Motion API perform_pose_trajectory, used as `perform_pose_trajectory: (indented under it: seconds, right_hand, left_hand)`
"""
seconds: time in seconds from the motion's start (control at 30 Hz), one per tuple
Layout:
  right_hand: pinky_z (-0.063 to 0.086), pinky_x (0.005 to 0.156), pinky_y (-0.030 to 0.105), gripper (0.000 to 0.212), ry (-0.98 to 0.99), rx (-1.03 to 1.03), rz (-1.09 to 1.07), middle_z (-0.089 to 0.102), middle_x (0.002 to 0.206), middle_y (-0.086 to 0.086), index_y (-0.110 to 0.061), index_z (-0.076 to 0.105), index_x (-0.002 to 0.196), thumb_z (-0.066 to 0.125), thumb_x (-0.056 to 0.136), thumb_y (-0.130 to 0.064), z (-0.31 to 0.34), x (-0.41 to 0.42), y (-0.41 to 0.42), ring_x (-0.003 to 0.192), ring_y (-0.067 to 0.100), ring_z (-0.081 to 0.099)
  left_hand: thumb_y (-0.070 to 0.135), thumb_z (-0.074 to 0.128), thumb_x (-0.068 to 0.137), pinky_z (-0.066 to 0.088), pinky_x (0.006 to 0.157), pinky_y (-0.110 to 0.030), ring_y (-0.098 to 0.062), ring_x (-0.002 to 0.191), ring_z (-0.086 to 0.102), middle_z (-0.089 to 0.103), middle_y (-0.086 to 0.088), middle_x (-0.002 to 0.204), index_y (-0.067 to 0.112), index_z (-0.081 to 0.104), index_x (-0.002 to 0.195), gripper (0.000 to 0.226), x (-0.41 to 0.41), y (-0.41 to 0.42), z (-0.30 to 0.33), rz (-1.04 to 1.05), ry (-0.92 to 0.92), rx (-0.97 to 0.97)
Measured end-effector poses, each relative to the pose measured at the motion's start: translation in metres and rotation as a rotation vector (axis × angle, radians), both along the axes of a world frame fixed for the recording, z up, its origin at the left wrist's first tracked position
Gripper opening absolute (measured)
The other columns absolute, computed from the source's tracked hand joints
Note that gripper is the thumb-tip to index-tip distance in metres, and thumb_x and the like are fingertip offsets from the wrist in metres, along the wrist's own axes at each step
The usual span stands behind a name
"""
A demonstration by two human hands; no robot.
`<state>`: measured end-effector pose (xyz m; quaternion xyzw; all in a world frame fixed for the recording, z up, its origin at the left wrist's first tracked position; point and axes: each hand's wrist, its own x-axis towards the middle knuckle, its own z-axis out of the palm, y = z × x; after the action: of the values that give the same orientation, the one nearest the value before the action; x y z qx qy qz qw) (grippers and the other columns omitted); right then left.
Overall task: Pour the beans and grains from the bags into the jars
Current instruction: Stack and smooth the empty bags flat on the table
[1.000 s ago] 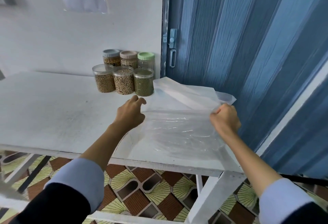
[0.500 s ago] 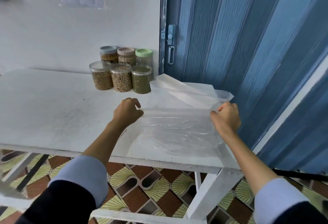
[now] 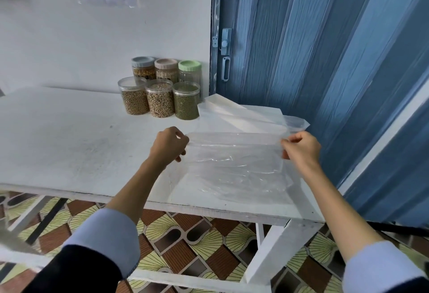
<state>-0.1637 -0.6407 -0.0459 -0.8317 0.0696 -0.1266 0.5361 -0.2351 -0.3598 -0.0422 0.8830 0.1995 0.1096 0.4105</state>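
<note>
Jars of beans and grains stand in two rows at the back of a white table. Nearer, the left hand and right hand pinch opposite ends of an empty clear plastic bag.

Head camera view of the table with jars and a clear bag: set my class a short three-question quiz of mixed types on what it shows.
1. True or false: both the left hand and the right hand pinch the top edge of the clear plastic bag.
2. How many jars stand by the wall? A) four B) six C) eight
3. Fill in: the front-row jar nearest the folding door, the green-bean jar, has ____ lid on it.

Key
1. True; the bag looks empty and lies on the white table.
2. B: three lidded jars behind, three open ones in front.
3. No.
</note>
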Motion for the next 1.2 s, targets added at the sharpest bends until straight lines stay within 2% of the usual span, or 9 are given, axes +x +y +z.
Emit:
perform_pose_trajectory:
  seconds: [0.27,0.37,0.47,0.53,0.7,0.77,0.9,1.03,1.2]
  right_hand:
    - [0.044,0.048,0.026,0.022,-0.122,-0.214,0.0,0.061,0.088,0.017,-0.006,0.056,0.067,0.061,0.066,0.016,0.0,0.003,-0.002,0.068,0.021,0.053]
    - [0.052,0.053,0.021,0.013,-0.081,0.059,0.071,0.061,0.091,0.015,-0.004,0.058,0.082,0.065,0.079,0.006,-0.002,0.005,-0.006,0.051,0.013,0.062]
    - [0.058,0.074,0.031,0.02,-0.135,0.338,0.164,0.061,0.098,0.012,-0.012,0.049,0.089,0.063,0.092,-0.026,-0.005,-0.004,-0.006,0.074,0.019,0.071]
    - [0.057,0.076,0.029,0.02,-0.253,0.397,0.163,0.061,0.091,0.008,-0.018,0.042,0.084,0.058,0.095,-0.024,-0.012,-0.014,-0.004,0.08,0.019,0.07]
    - [0.046,0.076,0.02,0.009,-0.271,-0.109,0.23,0.064,0.089,0.012,-0.007,0.058,0.077,0.063,0.085,-0.01,-0.03,-0.021,-0.008,0.087,0.021,0.06]
    - [0.045,0.084,0.03,0.011,-0.173,-0.207,0.292,0.062,0.101,0.004,-0.008,0.06,0.09,0.063,0.081,-0.002,-0.034,-0.018,-0.008,0.096,0.017,0.055]
    - [0.039,0.083,0.027,0.028,-0.093,-0.273,0.255,0.058,0.113,0.005,-0.006,0.058,0.107,0.06,0.081,0.002,-0.039,-0.013,-0.008,0.1,0.016,0.052]
    - [0.039,0.076,0.027,0.02,-0.04,-0.329,0.159,0.059,0.113,0.014,0.002,0.059,0.105,0.06,0.086,-0.005,-0.045,-0.008,-0.008,0.1,0.027,0.056]
    - [0.041,0.068,0.029,0.008,0.015,-0.369,0.112,0.062,0.104,0.018,0.001,0.061,0.088,0.054,0.088,-0.004,-0.043,0.001,0.0,0.09,0.031,0.059]
  left_hand:
    - [0.004,0.05,0.085,0.031,0.037,-0.019,-0.018,0.037,0.053,0.065,-0.009,0.061,0.0,0.061,0.094,0.015,0.004,-0.003,0.003,0.062,-0.064,-0.153]
    - [0.009,0.048,0.09,0.035,0.042,-0.021,-0.018,0.039,0.056,0.066,-0.011,0.064,0.002,0.057,0.1,0.015,0.003,-0.002,-0.001,0.036,-0.07,-0.235]
    - [0.022,0.051,0.097,0.043,0.048,-0.027,-0.023,0.054,0.062,0.068,-0.008,0.073,0.008,0.049,0.108,0.018,-0.001,-0.002,-0.006,-0.032,-0.234,-0.226]
    - [0.022,0.054,0.096,0.045,0.051,-0.027,-0.024,0.063,0.065,0.067,-0.007,0.08,0.01,0.041,0.109,0.022,-0.004,-0.004,-0.011,-0.045,-0.346,-0.269]
    - [0.008,0.068,0.084,0.047,0.068,-0.024,-0.015,0.084,0.063,0.065,-0.006,0.09,0.018,0.046,0.089,0.024,-0.015,-0.001,-0.036,-0.22,-0.276,-0.113]
    - [0.013,0.069,0.081,0.044,0.072,-0.02,-0.013,0.095,0.06,0.065,-0.003,0.1,0.016,0.053,0.096,0.022,-0.021,0.003,-0.042,-0.335,-0.178,-0.045]
    - [-0.004,0.059,0.079,0.037,0.083,-0.019,-0.011,0.105,0.048,0.055,-0.001,0.113,0.009,0.059,0.114,0.037,-0.019,0.006,-0.052,-0.345,-0.094,0.114]
    - [-0.006,0.06,0.082,0.036,0.071,-0.007,-0.015,0.093,0.052,0.057,-0.006,0.105,0.004,0.063,0.106,0.026,-0.015,0.005,-0.059,-0.277,-0.21,0.223]
    - [-0.006,0.064,0.077,0.037,0.074,-0.023,-0.021,0.09,0.05,0.058,-0.011,0.106,0.004,0.066,0.1,0.025,-0.008,-0.001,-0.063,-0.295,-0.244,0.266]
